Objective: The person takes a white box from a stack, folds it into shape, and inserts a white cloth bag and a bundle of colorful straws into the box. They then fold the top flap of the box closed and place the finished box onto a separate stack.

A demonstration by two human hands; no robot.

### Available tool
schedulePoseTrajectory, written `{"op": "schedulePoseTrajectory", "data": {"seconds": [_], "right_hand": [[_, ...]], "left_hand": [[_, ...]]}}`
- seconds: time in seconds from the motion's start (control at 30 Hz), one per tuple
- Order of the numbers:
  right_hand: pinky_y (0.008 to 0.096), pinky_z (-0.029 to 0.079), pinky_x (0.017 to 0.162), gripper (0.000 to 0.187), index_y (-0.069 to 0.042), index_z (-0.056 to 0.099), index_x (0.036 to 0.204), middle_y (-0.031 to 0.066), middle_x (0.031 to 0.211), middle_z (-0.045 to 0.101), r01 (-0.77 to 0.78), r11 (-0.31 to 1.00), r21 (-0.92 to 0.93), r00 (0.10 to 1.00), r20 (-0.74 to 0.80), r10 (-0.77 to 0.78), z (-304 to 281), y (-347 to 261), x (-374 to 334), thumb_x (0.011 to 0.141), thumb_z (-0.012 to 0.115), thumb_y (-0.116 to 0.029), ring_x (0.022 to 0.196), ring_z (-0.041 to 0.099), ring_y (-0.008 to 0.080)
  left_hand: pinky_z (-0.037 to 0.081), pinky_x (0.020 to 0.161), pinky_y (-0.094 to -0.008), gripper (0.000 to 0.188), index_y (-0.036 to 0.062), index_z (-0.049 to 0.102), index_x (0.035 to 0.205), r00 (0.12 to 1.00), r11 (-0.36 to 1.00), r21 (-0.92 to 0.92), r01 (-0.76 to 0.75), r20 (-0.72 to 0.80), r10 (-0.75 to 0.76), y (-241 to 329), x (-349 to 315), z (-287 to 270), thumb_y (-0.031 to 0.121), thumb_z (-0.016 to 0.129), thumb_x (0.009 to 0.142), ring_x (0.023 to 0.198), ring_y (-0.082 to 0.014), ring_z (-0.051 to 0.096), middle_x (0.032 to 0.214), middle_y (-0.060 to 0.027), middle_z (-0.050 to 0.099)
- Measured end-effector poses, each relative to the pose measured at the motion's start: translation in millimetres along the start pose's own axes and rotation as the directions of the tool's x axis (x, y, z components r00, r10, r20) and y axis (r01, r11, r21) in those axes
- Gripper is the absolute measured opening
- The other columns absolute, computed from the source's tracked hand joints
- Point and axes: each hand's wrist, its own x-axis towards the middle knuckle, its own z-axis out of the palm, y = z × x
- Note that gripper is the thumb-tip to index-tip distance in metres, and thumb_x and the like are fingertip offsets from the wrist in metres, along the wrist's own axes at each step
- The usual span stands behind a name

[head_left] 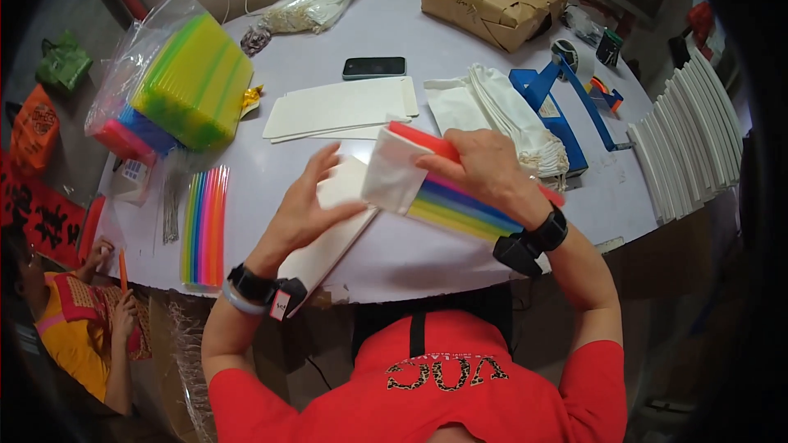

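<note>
My right hand (484, 166) is closed around a flat bundle of rainbow-coloured plastic straws (464, 207), held tilted above the table. A white cloth pouch (394, 176) covers the bundle's left end, and a red strip shows along its upper edge. To the left, my left hand (310, 207) has its fingers spread, with the thumb beside the pouch; whether it touches the cloth I cannot tell. Beneath the hands lies a long white flat box or card (328, 246). Behind them are stacked flat white pieces (336, 111) and a pile of white drawstring pouches (505, 111).
Another rainbow row of straws (205, 226) lies at left, near bagged yellow-green straws (193, 82). A phone (374, 68), a brown paper parcel (492, 2) and a blue metal tool (552, 111) stand farther back. White stacks (688, 135) rise at right. Another person (90, 320) sits lower left.
</note>
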Motion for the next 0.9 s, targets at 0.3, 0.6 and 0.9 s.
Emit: {"op": "schedulePoseTrajectory", "data": {"seconds": [0.3,0.6,0.9], "right_hand": [[0.0408,0.048,0.057,0.062,-0.003,0.062,0.072,0.0141,0.062,0.061,0.061,0.976,-0.209,0.993,0.116,-0.037,35,33,44,0.085,0.051,-0.063,0.060,0.062,0.0307],[0.0419,0.048,0.060,0.062,-0.002,0.064,0.068,0.0170,0.067,0.063,0.115,0.979,-0.167,0.945,0.323,-0.056,58,47,55,0.083,0.054,-0.061,0.065,0.063,0.0338],[0.0424,0.049,0.063,0.063,-0.002,0.064,0.069,0.0203,0.068,0.062,0.239,0.966,0.095,0.815,0.521,-0.253,44,50,34,0.083,0.055,-0.062,0.069,0.063,0.0369]], "left_hand": [[0.030,0.103,-0.0555,0.114,0.0092,0.035,0.143,0.983,0.346,0.930,0.123,-0.068,-0.168,-67,-55,-6,0.061,0.080,0.052,0.130,-0.0437,0.034,0.145,-0.0290,0.027],[0.021,0.106,-0.0561,0.100,0.0096,0.037,0.140,0.988,0.453,0.891,0.013,0.057,-0.141,-50,-65,19,0.045,0.078,0.057,0.130,-0.0450,0.029,0.145,-0.0297,0.025],[0.017,0.106,-0.0602,0.091,0.0158,0.045,0.136,0.972,0.352,0.913,-0.207,0.152,0.177,-47,-72,14,0.039,0.078,0.055,0.131,-0.0444,0.028,0.146,-0.0281,0.025]]}}
